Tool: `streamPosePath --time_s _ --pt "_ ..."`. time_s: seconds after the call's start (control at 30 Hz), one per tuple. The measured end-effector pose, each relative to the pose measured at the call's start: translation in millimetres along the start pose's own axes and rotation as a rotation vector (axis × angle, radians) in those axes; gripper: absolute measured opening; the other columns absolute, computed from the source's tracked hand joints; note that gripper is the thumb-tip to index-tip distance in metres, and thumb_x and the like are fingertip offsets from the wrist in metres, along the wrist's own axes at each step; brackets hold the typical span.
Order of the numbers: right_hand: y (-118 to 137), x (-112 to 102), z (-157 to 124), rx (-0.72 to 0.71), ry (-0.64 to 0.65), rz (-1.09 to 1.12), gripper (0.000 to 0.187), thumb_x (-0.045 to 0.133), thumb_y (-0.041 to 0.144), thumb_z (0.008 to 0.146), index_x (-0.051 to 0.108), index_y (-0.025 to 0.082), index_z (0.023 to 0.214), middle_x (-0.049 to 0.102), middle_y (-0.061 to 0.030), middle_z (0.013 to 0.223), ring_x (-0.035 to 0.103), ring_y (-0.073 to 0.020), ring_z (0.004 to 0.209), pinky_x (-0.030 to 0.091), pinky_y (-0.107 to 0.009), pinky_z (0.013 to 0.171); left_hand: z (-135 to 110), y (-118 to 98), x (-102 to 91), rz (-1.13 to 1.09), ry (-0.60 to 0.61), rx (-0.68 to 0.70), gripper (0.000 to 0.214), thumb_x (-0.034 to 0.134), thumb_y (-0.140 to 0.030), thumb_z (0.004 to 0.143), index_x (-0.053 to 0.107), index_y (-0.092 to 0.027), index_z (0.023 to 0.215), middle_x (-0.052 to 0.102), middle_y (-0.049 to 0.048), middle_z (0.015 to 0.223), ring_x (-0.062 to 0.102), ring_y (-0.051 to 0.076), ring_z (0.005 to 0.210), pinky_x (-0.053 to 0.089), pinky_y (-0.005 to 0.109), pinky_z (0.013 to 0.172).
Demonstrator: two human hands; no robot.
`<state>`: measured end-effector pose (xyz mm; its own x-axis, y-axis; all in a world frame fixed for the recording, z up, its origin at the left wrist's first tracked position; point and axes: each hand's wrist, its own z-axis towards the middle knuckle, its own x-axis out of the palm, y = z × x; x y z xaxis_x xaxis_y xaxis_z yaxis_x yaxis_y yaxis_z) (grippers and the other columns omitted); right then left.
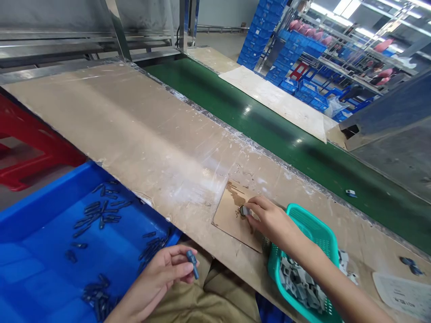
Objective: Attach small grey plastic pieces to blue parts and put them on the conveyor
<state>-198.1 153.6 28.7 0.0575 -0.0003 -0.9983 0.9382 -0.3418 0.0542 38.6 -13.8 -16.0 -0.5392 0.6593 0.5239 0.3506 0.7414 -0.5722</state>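
My left hand [164, 271] sits low over my lap and pinches a small dark blue pin-shaped part [193, 263] between thumb and fingers. My right hand [269, 220] reaches onto the tan workbench [141, 134] and pinches a small grey metal piece [244, 210] against a brown cardboard pad [232, 215]. Its forearm crosses over a teal plastic basket [314, 229] that holds several grey parts [296, 280]. To my left, a blue tray [50, 251] holds several more dark blue pin-shaped parts [101, 213].
A green conveyor belt [269, 121] runs behind the bench, with one small part [350, 193] lying on it. A red stool [30, 143] stands at far left. Stacked blue crates [266, 31] and racks fill the background. A paper sheet [402, 294] lies at the bench's right end.
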Motion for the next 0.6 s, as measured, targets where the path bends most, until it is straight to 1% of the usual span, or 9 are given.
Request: streamPosePath --time_s 0.13,0.2,0.27,0.33,0.37,0.47,0.5,0.53,0.6 --pt "0 -6 -4 0.017 -0.077 0.107 0.022 0.046 0.020 0.088 0.060 0.019 0.104 0.062 -0.0106 0.098 0.062 -0.0226 0.090 0.054 -0.036 0.074 7 -1 18.5 -0.041 0.104 0.035 0.023 0.073 -0.023 0.070 0.062 -0.013 0.087 0.069 0.0085 0.087 0.063 0.018 0.086 0.050 0.029 0.079" --pt "4 -15 -9 0.062 -0.141 0.222 0.021 0.049 0.024 0.088 0.059 0.020 0.105 0.062 -0.0098 0.100 0.063 -0.0206 0.086 0.054 -0.034 0.073 12 1 30.3 -0.080 0.103 0.126 0.020 0.071 -0.024 0.072 0.060 -0.015 0.087 0.069 0.0073 0.088 0.064 0.020 0.090 0.051 0.033 0.084" --pt "12 -26 -17 0.126 -0.196 0.352 0.019 0.054 0.027 0.086 0.060 0.021 0.103 0.063 -0.0083 0.096 0.062 -0.0183 0.078 0.053 -0.032 0.068 18 6 41.8 -0.043 0.056 0.275 0.017 0.070 -0.023 0.073 0.061 -0.016 0.085 0.071 0.0058 0.087 0.065 0.020 0.090 0.053 0.033 0.085" --pt "24 -36 -26 0.187 -0.242 0.497 0.016 0.059 0.026 0.083 0.061 0.022 0.099 0.064 -0.0067 0.092 0.061 -0.0168 0.072 0.053 -0.030 0.064 24 10 51.6 0.140 -0.018 0.504 0.012 0.069 -0.018 0.074 0.064 -0.017 0.084 0.072 0.0051 0.087 0.067 0.019 0.087 0.055 0.029 0.081" --pt "32 -40 -31 0.209 -0.262 0.567 0.015 0.060 0.025 0.082 0.062 0.023 0.097 0.065 -0.0062 0.090 0.061 -0.0168 0.072 0.052 -0.029 0.063 27 12 55.7 0.262 -0.051 0.669 0.011 0.067 -0.014 0.074 0.066 -0.018 0.084 0.073 0.0047 0.089 0.068 0.019 0.086 0.056 0.028 0.079" --pt "54 -47 -43 0.238 -0.328 0.692 0.013 0.063 0.022 0.079 0.063 0.024 0.092 0.066 -0.0058 0.084 0.063 -0.0184 0.073 0.053 -0.029 0.062 31 12 65.2 0.570 -0.075 1.249 0.034 0.062 0.002 0.072 0.066 -0.020 0.096 0.072 0.0033 0.097 0.067 0.019 0.089 0.058 0.028 0.078" --pt "61 -49 -47 0.245 -0.352 0.703 0.013 0.063 0.021 0.079 0.064 0.024 0.091 0.066 -0.0058 0.083 0.063 -0.0188 0.073 0.053 -0.029 0.061 31 11 67.6 0.626 -0.062 1.394 0.042 0.061 0.006 0.070 0.065 -0.020 0.102 0.071 0.0034 0.099 0.067 0.019 0.092 0.058 0.029 0.079" --pt "66 -51 -50 0.252 -0.376 0.703 0.014 0.064 0.020 0.078 0.064 0.024 0.091 0.067 -0.0058 0.081 0.063 -0.0188 0.071 0.053 -0.029 0.059 32 10 69.7 0.657 -0.052 1.492 0.048 0.062 0.008 0.069 0.062 -0.020 0.108 0.071 0.0035 0.102 0.066 0.020 0.094 0.058 0.029 0.080" --pt "74 -53 -55 0.271 -0.414 0.695 0.016 0.065 0.018 0.076 0.065 0.024 0.091 0.067 -0.0056 0.081 0.064 -0.0186 0.069 0.053 -0.029 0.057 31 8 72.5 0.702 -0.055 1.575 0.055 0.063 0.008 0.068 0.058 -0.020 0.115 0.070 0.0037 0.105 0.065 0.020 0.097 0.059 0.030 0.081"
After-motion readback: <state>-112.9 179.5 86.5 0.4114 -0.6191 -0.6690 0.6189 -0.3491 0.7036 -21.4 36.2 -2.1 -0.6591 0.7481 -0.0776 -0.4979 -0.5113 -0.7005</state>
